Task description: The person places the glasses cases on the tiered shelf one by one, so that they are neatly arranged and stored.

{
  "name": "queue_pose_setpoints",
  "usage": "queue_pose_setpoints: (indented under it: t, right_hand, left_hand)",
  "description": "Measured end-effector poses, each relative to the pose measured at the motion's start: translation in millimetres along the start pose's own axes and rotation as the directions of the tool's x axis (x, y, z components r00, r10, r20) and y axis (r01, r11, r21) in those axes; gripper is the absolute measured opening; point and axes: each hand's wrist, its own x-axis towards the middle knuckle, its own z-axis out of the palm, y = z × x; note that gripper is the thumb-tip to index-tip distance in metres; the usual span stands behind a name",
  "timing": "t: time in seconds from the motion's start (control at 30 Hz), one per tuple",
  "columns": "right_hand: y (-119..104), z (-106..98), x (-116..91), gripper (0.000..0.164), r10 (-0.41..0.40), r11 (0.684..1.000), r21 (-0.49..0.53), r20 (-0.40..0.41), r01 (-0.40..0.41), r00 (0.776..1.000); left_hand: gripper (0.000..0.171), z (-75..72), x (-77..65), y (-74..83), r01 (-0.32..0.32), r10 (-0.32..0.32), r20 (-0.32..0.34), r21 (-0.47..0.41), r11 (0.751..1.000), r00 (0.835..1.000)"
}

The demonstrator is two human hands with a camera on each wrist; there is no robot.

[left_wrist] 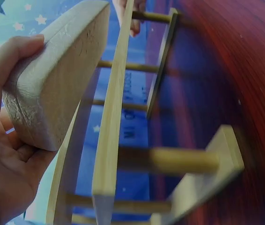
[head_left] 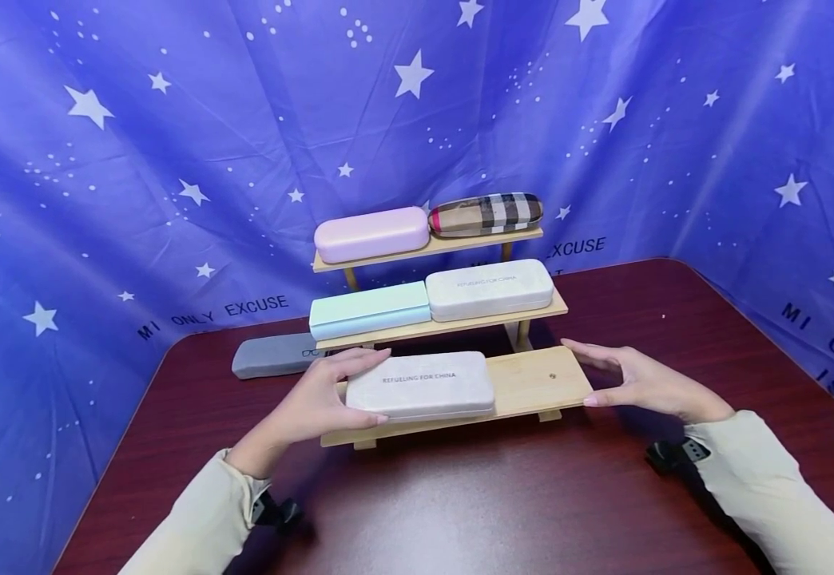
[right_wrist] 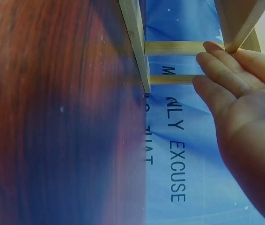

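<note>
My left hand (head_left: 323,395) grips the left end of a white glasses case (head_left: 424,385) lettered "REFUELING FOR CHINA", thumb along its front and fingers behind. The case is over the left part of the lowest board of a three-tier wooden display rack (head_left: 539,375). In the left wrist view, the case (left_wrist: 62,70) sits at a slant to the board's edge. At the board's right end is my right hand (head_left: 640,379), its thumb at the front corner and its fairly straight fingers (right_wrist: 226,70) at the back corner.
On the middle tier lie a light blue case (head_left: 370,311) and another white case (head_left: 490,289). The top tier bears a pink case (head_left: 372,234) and a plaid case (head_left: 487,214). A grey case (head_left: 273,355) lies on the dark red table (head_left: 460,503), left of the rack. A starry blue curtain (head_left: 244,120) hangs behind.
</note>
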Motion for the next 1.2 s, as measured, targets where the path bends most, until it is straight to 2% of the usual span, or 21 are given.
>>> queue_pose_setpoints:
  t: [0.27, 0.47, 0.77, 1.2]
  right_hand:
    - [0, 0, 2, 0.075, -0.03, 0.999, 0.024, 0.01, 0.03, 0.999]
    - [0, 0, 2, 0.075, -0.021, 1.0, 0.016, 0.01, 0.02, 1.0]
    - [1, -1, 2, 0.074, -0.047, 0.997, 0.064, 0.014, 0.046, 0.999]
    - [2, 1, 4, 0.078, -0.01, 0.989, 0.148, 0.027, 0.006, 1.0]
  left_hand:
    - [0.079, 19.7, 20.1, 10.6, 0.015, -0.015, 0.003, -0.048, 0.999, 1.0]
    - [0.079, 34.0, 33.8, 17.9, 0.013, -0.013, 0.004, -0.061, 0.998, 1.0]
    - [0.08, 56.4, 51.0, 26.2, 0.015, -0.018, -0.029, -0.093, 0.996, 0.999]
    - [0.08, 80.0, 69.0, 33.0, 0.006, -0.007, -0.012, -0.119, 0.993, 1.0]
